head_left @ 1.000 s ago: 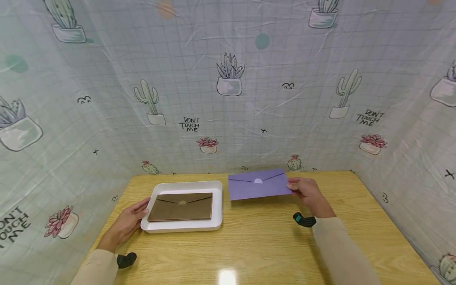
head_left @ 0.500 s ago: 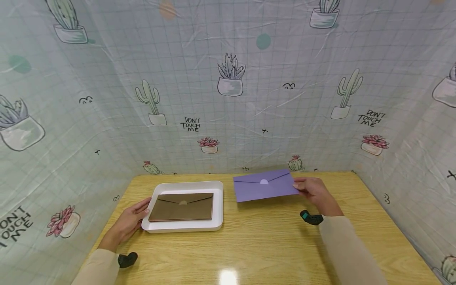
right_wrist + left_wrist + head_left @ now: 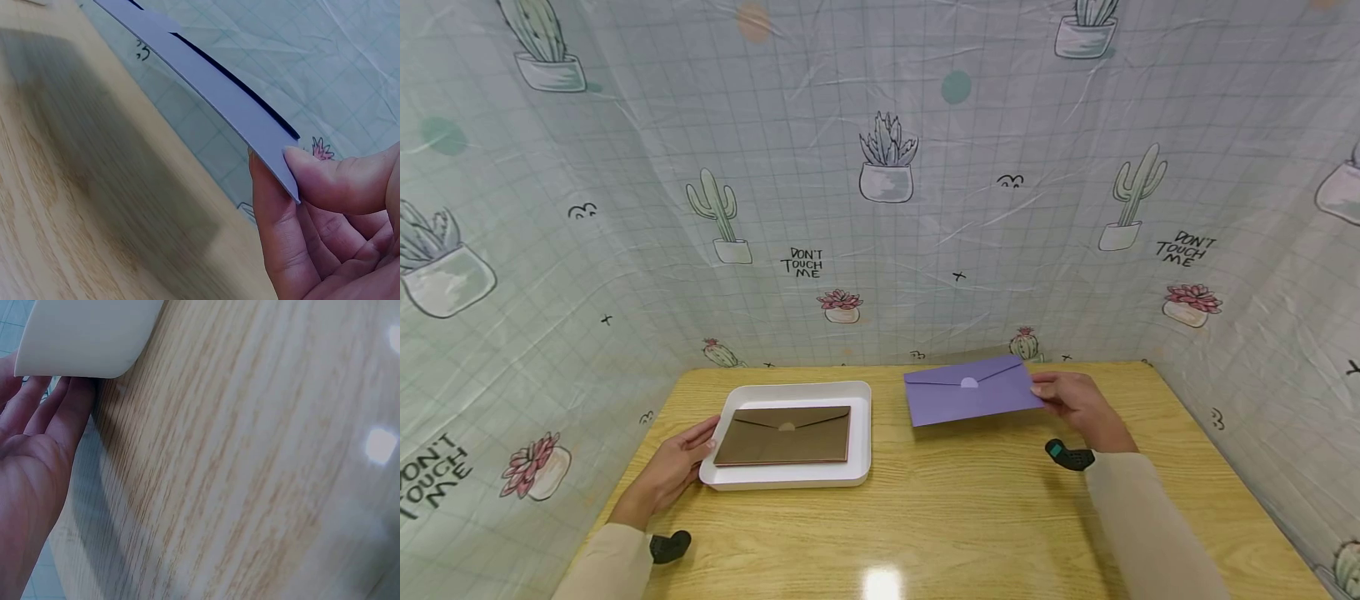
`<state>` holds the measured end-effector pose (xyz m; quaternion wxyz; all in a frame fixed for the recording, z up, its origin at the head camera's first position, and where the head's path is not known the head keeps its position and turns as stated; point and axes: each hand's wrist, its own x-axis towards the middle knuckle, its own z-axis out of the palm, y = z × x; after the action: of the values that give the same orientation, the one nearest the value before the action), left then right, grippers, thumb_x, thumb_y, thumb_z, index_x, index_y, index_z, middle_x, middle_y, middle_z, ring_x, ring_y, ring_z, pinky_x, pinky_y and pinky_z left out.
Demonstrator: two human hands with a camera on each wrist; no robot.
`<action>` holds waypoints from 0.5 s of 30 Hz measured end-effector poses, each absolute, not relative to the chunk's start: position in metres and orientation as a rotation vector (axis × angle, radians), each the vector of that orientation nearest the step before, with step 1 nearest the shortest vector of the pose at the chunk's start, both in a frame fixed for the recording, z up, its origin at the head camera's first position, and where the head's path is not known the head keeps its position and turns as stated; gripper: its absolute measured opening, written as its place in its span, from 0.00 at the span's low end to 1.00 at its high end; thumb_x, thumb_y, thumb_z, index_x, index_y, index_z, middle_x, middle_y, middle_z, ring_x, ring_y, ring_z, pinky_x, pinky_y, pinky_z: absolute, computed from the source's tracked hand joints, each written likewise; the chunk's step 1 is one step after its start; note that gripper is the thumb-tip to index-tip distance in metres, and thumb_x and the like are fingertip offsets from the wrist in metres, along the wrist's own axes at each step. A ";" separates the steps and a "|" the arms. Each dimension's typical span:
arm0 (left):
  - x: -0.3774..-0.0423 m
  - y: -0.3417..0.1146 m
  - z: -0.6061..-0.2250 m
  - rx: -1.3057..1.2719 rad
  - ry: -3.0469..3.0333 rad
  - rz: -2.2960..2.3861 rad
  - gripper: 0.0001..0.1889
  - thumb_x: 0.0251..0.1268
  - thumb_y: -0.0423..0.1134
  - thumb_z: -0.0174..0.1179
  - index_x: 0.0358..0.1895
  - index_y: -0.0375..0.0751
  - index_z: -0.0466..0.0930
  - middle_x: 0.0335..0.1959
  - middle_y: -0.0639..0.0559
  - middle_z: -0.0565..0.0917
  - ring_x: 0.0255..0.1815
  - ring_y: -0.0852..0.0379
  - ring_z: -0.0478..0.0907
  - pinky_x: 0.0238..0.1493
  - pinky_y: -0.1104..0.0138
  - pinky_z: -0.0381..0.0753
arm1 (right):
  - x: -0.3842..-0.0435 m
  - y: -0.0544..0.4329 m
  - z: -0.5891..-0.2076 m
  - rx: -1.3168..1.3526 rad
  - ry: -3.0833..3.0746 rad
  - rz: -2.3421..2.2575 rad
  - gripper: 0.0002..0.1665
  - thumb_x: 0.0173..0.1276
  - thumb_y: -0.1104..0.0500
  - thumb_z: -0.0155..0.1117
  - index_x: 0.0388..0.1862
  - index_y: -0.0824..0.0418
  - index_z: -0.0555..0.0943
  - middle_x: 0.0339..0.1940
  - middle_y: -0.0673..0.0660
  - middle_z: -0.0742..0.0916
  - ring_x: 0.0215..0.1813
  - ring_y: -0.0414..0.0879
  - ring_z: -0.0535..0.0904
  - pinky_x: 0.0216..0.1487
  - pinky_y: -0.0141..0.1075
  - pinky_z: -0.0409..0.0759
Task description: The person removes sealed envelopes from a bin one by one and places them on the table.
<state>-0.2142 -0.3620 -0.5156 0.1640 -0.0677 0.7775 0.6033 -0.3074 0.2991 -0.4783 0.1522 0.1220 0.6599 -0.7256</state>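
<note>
Nearest to me, my beige cloth sleeves (image 3: 1150, 525), each with a black wrist-worn device (image 3: 672, 547) at the cuff, reach in from the near side of the shallow white rectangular tray (image 3: 782, 477), which lies on the yellow wood-grained table (image 3: 940, 517). At the tray's left wall is my left hand (image 3: 674, 468), fingers nearly straight and touching the wall from outside; how far the fingertips pass beneath it, the left wrist view does not let me tell.

Within the tray lies a flat brown paper envelope (image 3: 782, 446), flap side up. To the right of the tray, clear of the tabletop, is a lavender paper envelope (image 3: 970, 403), its right end pinched between the thumb and index finger of my right hand (image 3: 1078, 404); its shadow falls below.

Step in hand, as I judge it: carrying the lavender envelope beside the tray, the left hand steadying the tray meanwhile. The next move calls, I think, for an unbroken pinch and a level wrist, since thin paper borne at one end may droop.

Beyond the tray hangs a pale fabric backdrop (image 3: 925, 233) printed with potted cacti; the lettering "DON'T TOUCH ME" (image 3: 803, 262) reads clearly behind the tray and recurs to either side. Each envelope shows a half-round tab (image 3: 969, 382) at its flap, without legible writing or brand.
</note>
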 end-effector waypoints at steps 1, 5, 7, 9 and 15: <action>-0.214 -0.362 -0.516 -0.194 2.215 1.722 0.33 0.87 0.37 0.43 0.87 0.44 0.42 0.87 0.39 0.47 0.84 0.44 0.53 0.65 0.69 0.82 | -0.307 0.300 -0.478 0.347 1.891 -2.081 0.22 0.72 0.72 0.65 0.64 0.69 0.81 0.32 0.45 0.91 0.36 0.37 0.89 0.42 0.30 0.88; -0.215 -0.362 -0.516 -0.197 2.207 1.733 0.33 0.87 0.36 0.43 0.87 0.44 0.42 0.87 0.39 0.46 0.85 0.40 0.49 0.65 0.70 0.82 | -0.308 0.305 -0.478 0.351 1.894 -2.074 0.24 0.72 0.72 0.64 0.67 0.71 0.79 0.31 0.45 0.91 0.36 0.37 0.89 0.43 0.30 0.89; -0.215 -0.362 -0.515 -0.193 2.208 1.731 0.33 0.87 0.36 0.42 0.87 0.44 0.42 0.87 0.39 0.46 0.84 0.44 0.53 0.65 0.70 0.82 | -0.308 0.307 -0.478 0.344 1.890 -2.075 0.25 0.73 0.72 0.64 0.68 0.72 0.78 0.32 0.45 0.91 0.36 0.37 0.89 0.43 0.30 0.89; -0.215 -0.362 -0.515 -0.188 2.211 1.729 0.33 0.87 0.36 0.43 0.87 0.44 0.42 0.87 0.39 0.46 0.81 0.54 0.61 0.65 0.70 0.82 | -0.308 0.310 -0.478 0.353 1.891 -2.074 0.27 0.73 0.72 0.64 0.70 0.72 0.76 0.32 0.45 0.91 0.36 0.37 0.89 0.43 0.30 0.89; -0.216 -0.362 -0.514 -0.190 2.202 1.736 0.33 0.87 0.36 0.43 0.87 0.43 0.41 0.87 0.39 0.45 0.82 0.51 0.60 0.66 0.69 0.82 | -0.307 0.318 -0.476 0.356 1.883 -2.093 0.14 0.73 0.72 0.64 0.53 0.62 0.88 0.31 0.45 0.92 0.36 0.37 0.89 0.41 0.30 0.88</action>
<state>-0.2157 -0.3620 -0.5139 0.1650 -0.0666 0.7728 0.6092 -0.3069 0.3177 -0.4764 0.1514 0.1241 0.6560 -0.7289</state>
